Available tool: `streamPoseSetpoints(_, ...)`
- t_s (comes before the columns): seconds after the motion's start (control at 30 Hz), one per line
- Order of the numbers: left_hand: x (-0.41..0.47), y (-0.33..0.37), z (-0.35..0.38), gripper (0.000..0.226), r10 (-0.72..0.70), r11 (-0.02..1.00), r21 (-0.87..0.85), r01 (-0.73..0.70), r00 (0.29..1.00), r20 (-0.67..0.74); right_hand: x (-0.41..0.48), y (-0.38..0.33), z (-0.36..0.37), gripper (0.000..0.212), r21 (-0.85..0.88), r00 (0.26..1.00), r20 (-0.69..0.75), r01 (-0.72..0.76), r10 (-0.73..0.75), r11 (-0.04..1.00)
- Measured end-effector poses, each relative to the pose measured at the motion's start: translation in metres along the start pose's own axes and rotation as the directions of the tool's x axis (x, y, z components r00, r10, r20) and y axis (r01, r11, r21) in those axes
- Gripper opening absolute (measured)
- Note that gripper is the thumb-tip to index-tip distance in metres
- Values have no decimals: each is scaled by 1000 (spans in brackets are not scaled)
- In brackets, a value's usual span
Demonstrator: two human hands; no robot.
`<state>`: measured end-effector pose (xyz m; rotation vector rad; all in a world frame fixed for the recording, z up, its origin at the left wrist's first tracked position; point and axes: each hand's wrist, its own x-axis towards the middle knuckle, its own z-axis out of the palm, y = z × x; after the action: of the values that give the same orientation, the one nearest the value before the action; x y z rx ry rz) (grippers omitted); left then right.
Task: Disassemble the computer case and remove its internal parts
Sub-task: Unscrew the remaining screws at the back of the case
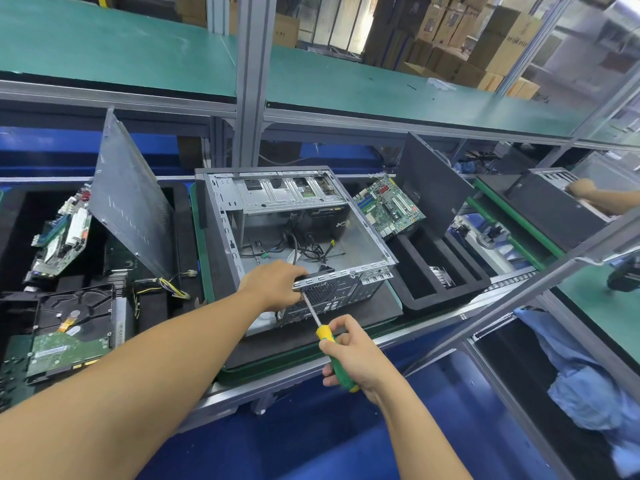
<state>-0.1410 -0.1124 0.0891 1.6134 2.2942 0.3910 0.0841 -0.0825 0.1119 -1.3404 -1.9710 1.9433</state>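
Computer case [298, 216] on the black mat [363, 306]: side panel [131, 199] and motherboard [389, 207] already out, cables [304, 247] left inside; left hand [273, 284] grips the rear edge, right hand [356, 355] holds the screwdriver [325, 332] against the rear panel

Bright, even light, soft shadows. Heavy wide-angle bending toward edges. Glare on clear panel [602, 60] top right. Center sharp, far cardboard boxes [485, 46] soft.
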Motion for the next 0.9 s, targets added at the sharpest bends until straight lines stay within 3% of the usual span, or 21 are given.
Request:
streamPoseSetpoints(0.2,-2,1,0,41,2,1000,15,-2,1000,-1,3,0,1,19,-87,999,-37,-19,16,996)
streamPoseSetpoints(0.27,-2,1,-1,40,3,1000,9,-3,1000,5,5,0,2,14,-52,997,-22,-76,75,996)
streamPoseSetpoints(0.4,-2,1,-1,39,8,1000,3,-8,1000,5,7,1,2,28,9,990,15,-140,140,990)
streamPoseSetpoints(0.53,-2,0,-1,41,3,1000,0,-3,1000,-3,7,2,1,25,-54,995,1,-104,105,993)
streamPoseSetpoints(0.67,-1,0,1,41,4,1000,3,-4,1000,-6,9,5,1,14,11,998,-6,-69,69,998)
streamPoseSetpoints(0.9,-1,-1,3,39,6,1000,6,-6,1000,-3,8,2,1,21,-6,1000,-17,-23,23,1000)
